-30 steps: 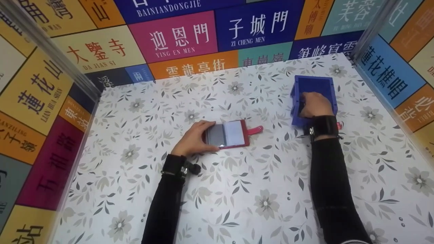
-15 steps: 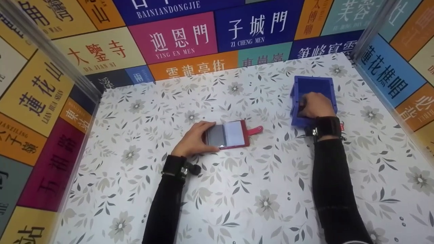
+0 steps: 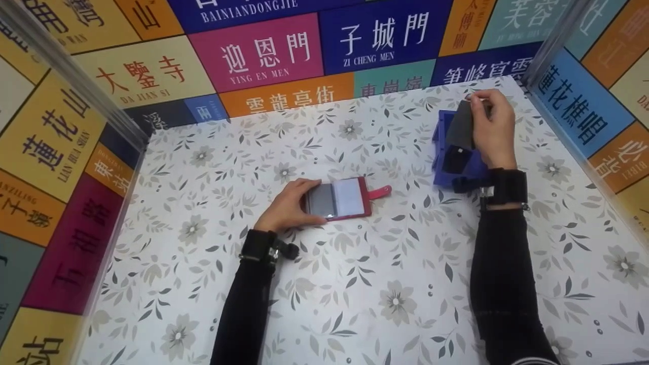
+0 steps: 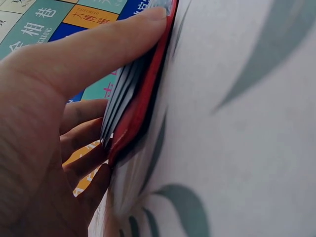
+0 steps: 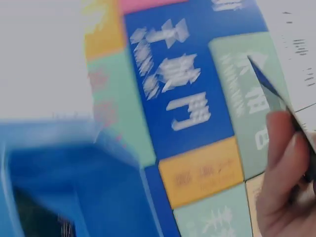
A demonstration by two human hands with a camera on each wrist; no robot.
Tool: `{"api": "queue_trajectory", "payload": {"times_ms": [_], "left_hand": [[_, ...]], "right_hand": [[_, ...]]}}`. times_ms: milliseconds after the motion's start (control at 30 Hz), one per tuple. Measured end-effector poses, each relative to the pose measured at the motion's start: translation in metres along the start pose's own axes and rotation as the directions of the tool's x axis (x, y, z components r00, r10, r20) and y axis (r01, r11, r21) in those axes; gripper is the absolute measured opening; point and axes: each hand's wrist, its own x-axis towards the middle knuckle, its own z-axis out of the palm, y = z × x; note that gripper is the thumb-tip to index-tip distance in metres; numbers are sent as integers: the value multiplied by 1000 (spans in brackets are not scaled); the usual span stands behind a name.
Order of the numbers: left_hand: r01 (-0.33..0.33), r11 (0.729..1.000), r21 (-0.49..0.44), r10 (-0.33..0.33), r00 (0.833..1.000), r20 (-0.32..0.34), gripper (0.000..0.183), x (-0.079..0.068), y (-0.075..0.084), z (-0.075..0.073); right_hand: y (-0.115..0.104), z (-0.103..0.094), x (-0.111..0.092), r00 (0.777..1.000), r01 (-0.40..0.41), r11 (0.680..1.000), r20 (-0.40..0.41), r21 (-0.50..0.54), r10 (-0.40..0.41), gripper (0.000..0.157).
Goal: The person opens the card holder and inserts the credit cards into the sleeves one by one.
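Note:
An open red card holder [image 3: 363, 196] with clear sleeves and a snap strap [image 3: 380, 192] lies on the table. My left hand [image 3: 289, 205] grips its left end, thumb on the near edge and fingers at the far edge. In the left wrist view, the stacked sleeves [image 4: 123, 94] fan out beside the red cover [image 4: 148, 94]. Over the blue bin [image 3: 442, 177], my right hand [image 3: 496, 129] pinches a thin dark grey card [image 3: 461, 125] between thumb and fingers. The right wrist view shows this card [image 5: 269, 86] nearly edge-on. A black item [image 3: 455, 161] shows below it in the bin.
The table [image 3: 324, 284] has a white cover printed with leaves and flowers. Colourful lettered panels [image 3: 263, 56] stand along its back and both sides. The bin [image 5: 113, 197] stands at the back right, close to the right panel.
My right hand has risen out of the blue bin, moving up and slightly right, with a dark grey card now in its fingers. My left hand and the card holder have stayed put.

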Motion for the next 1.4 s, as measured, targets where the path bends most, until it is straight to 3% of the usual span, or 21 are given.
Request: {"api": "queue_trajectory", "payload": {"times_ms": [133,267,333,400,533,667,800,900,1167,1400], "left_hand": [[-3,1000,7,3,1000,-1,102,0,-1,0],[-9,1000,7,9,1000,-1,102,0,-1,0],[-11,1000,5,11,1000,0,102,0,0,-1],[-13,1000,5,13,1000,-2,103,0,-1,-1],[-14,1000,4,14,1000,1,103,0,-1,-1],[-17,1000,1,17,1000,1,104,0,-1,-1],[-22,1000,3,22,1000,-3,103,0,-1,-1],[-19,1000,5,19,1000,-2,103,-1,-1,-1],[-10,1000,11,10,1000,5,103,-2,0,-2],[-6,1000,7,6,1000,15,102,-1,0,-2]], "right_hand": [[-8,12,-4,976,-125,955,206,268,70,18],[-13,17,-8,914,-256,915,388,312,123,31],[-16,16,-9,883,-297,905,447,304,140,41],[-18,16,-10,867,-319,889,479,329,134,47],[-20,21,-11,891,-296,858,445,420,90,38],[-19,28,-11,932,-198,894,359,402,45,19],[-17,35,-11,957,-166,888,286,428,41,17],[-15,38,-11,963,-163,880,265,447,44,18],[-17,53,-16,957,-107,961,289,257,29,20],[-18,61,-18,962,-136,963,262,231,73,36]]}}
